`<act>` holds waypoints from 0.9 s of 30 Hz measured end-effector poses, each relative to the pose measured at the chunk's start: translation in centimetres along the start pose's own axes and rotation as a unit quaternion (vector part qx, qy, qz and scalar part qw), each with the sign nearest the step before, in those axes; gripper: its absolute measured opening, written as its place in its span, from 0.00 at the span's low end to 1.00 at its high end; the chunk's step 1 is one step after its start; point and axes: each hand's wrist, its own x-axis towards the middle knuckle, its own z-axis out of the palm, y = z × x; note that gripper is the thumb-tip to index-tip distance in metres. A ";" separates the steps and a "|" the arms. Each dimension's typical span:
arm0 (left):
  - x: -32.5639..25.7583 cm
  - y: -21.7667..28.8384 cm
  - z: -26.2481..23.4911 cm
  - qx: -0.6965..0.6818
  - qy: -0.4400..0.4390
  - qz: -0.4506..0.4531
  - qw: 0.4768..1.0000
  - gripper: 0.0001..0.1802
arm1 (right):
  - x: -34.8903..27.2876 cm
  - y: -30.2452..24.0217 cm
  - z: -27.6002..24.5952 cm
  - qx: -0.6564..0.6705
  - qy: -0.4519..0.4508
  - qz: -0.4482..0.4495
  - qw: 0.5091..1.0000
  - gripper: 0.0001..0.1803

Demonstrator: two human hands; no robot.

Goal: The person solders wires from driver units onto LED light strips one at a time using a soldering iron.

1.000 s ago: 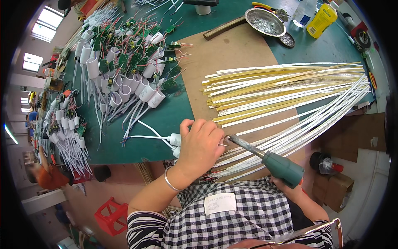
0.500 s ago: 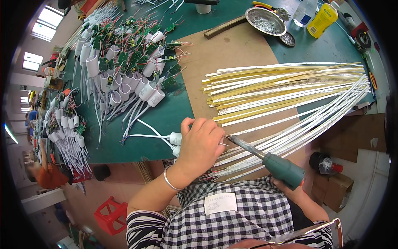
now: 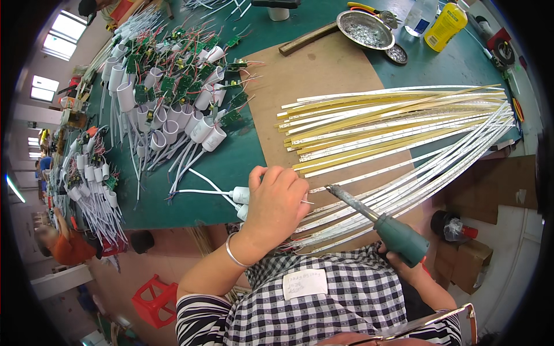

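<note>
Green-topped workbench (image 3: 231, 167) filled the head view, with a brown cardboard sheet (image 3: 323, 75) laid over its middle. Across that sheet fanned a spread of long thin white and yellow flexible strips (image 3: 392, 130), their near ends gathered at the bench edge in front of you.

Your left hand (image 3: 277, 205) lay closed over the near strip ends, fingers curled down; it also covered two small white cylindrical plugs on white cable (image 3: 239, 196), which showed just at its left side. Exactly what the fingers pinched underneath could not be told.

Your right hand (image 3: 412, 268) was mostly hidden, wrapped around the green handle of a soldering iron (image 3: 398, 236). The iron's dark metal shaft slanted up and left, its tip just beside your left hand, over the strips.

Upper left: heap of white plastic tube housings with green circuit boards and red wires (image 3: 173, 86). Far edge: round metal dish (image 3: 365, 29), yellow plastic bottle (image 3: 445, 24).
</note>
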 end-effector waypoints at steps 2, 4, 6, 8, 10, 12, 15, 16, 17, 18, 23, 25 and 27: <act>0.0 0.1 0.0 0.003 0.002 0.002 1.000 0.09 | -0.3 0.6 0.2 -0.009 -0.005 0.014 1.000 0.22; -0.1 0.2 -0.1 0.002 -0.001 0.001 1.000 0.09 | -0.6 1.0 0.4 -0.028 -0.009 0.016 0.999 0.23; 0.0 0.2 -0.1 -0.004 -0.007 0.000 1.000 0.09 | -0.8 1.2 0.6 -0.029 -0.005 0.025 0.999 0.23; 0.0 0.2 -0.3 -0.001 -0.009 0.001 1.000 0.09 | -0.7 1.1 0.7 -0.019 0.002 0.038 0.999 0.22; 0.1 0.3 -0.5 -0.009 -0.017 -0.003 1.000 0.09 | -0.6 0.9 0.7 -0.020 0.000 0.038 0.999 0.21; 0.1 0.3 -1.0 -0.029 -0.032 -0.013 0.999 0.09 | -0.5 0.7 0.6 -0.023 -0.005 0.037 0.999 0.21; 0.2 -0.3 -2.0 -0.080 -0.065 -0.009 0.995 0.08 | -0.4 0.6 0.5 -0.024 -0.009 0.038 0.999 0.21; 0.3 -0.6 -2.3 -0.100 -0.079 -0.007 0.992 0.08 | -0.4 0.7 0.6 -0.028 -0.008 0.034 0.999 0.21; 0.4 -0.9 -2.4 -0.119 -0.092 -0.005 0.989 0.08 | -0.5 0.7 0.7 -0.025 -0.002 0.035 0.999 0.20; 0.5 -1.2 -2.5 -0.141 -0.111 -0.014 0.984 0.07 | -0.5 0.8 0.8 -0.021 0.005 0.035 0.999 0.20; 0.6 -1.4 -2.4 -0.217 -0.075 -0.072 0.971 0.07 | -0.5 1.2 0.9 -0.029 0.009 0.029 0.999 0.21; 0.5 -1.3 -2.4 -0.224 -0.078 -0.081 0.968 0.06 | -0.6 1.1 0.8 -0.029 -0.002 0.041 0.999 0.21; 0.5 -1.4 -2.3 -0.226 -0.080 -0.076 0.968 0.05 | -0.6 1.1 0.9 -0.015 0.004 0.049 0.999 0.21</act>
